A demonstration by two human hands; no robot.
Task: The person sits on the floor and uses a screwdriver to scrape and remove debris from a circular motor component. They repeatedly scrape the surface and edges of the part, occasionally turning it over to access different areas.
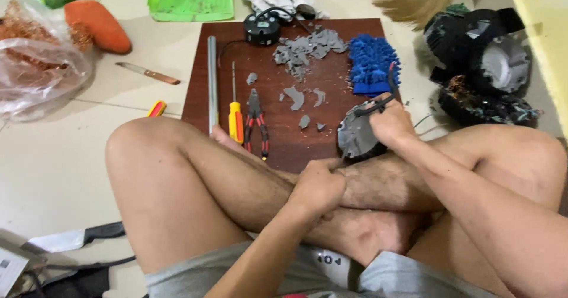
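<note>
I sit cross-legged on the floor behind a dark brown board (278, 150). My right hand (389, 120) grips a round grey motor part (355, 137) with a black cable, holding it at the board's right edge against my shin. My left hand (318, 187) is a closed fist resting on my crossed leg, with nothing visible in it. On the board lie red-handled pliers (256, 123), a yellow-handled screwdriver (235, 112), a metal rod (212, 79) and several grey broken pieces (305, 49).
A blue fuzzy cloth (371, 64) and a small black round device (262, 29) sit at the board's far side. Black motor parts (482, 67) lie to the right. A knife (148, 73), an orange object (97, 26) and a plastic bag of copper wire (35, 67) lie to the left.
</note>
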